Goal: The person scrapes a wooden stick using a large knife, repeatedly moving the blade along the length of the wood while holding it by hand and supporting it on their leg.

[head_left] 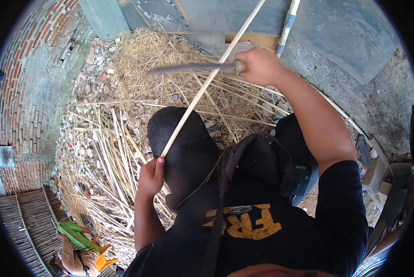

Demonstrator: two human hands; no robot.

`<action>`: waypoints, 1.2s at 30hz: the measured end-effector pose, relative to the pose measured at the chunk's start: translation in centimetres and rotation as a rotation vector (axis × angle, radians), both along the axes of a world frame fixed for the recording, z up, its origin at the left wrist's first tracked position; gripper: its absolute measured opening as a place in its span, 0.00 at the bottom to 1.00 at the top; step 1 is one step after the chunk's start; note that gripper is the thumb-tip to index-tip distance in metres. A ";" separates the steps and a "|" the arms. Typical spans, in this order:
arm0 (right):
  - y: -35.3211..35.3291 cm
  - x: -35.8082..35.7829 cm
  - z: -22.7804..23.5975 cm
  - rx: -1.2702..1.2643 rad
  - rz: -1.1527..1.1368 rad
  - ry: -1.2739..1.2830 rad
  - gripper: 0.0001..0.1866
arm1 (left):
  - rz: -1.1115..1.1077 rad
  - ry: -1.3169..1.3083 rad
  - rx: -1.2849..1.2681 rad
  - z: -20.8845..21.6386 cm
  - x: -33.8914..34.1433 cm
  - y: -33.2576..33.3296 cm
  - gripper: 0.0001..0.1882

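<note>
My left hand (150,177) is closed around the lower end of a long pale bamboo strip (191,107), thumb on top, beside my dark-clothed knee. The strip slants up and to the right, past the top of the view. Farther forward, my right hand (261,67) grips the handle of a long curved machete (181,68), its blade lying crosswise and pointing left. Blade and strip cross just left of the handle; whether they touch I cannot tell.
Pale shavings (142,55) cover the ground ahead, and cut bamboo strips (112,161) lie in a pile at left. A brick wall (29,69) rises on the left. Another person (71,258) is at lower left near an orange chair (106,263). A pipe (288,27) stands at the back.
</note>
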State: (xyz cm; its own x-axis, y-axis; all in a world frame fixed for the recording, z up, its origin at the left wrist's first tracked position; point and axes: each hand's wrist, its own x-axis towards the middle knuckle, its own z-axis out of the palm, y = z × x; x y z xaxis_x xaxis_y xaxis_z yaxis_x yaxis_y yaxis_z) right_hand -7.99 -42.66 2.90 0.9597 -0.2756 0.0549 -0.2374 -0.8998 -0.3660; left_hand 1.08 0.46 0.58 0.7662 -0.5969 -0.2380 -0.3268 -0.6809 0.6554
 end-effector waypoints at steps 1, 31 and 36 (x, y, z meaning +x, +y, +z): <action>1.4 -0.1 0.8 0.007 -0.001 0.006 0.11 | -0.011 0.048 -0.033 0.0 0.1 0.2 0.28; 3.8 0.5 2.0 -0.026 0.169 0.053 0.14 | -0.053 -0.357 0.107 -0.4 -1.6 -0.6 0.27; -1.1 0.9 -1.2 0.134 -0.006 -0.048 0.15 | -0.047 -0.397 0.109 -0.3 -1.6 -1.3 0.26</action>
State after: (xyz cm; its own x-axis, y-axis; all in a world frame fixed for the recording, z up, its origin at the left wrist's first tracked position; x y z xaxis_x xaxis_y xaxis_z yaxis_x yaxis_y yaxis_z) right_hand -7.08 -43.72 1.69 0.9551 -0.2894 0.0630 -0.2222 -0.8406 -0.4940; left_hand -0.49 -0.87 0.27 0.7835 -0.6214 0.0061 -0.5722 -0.7176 0.3970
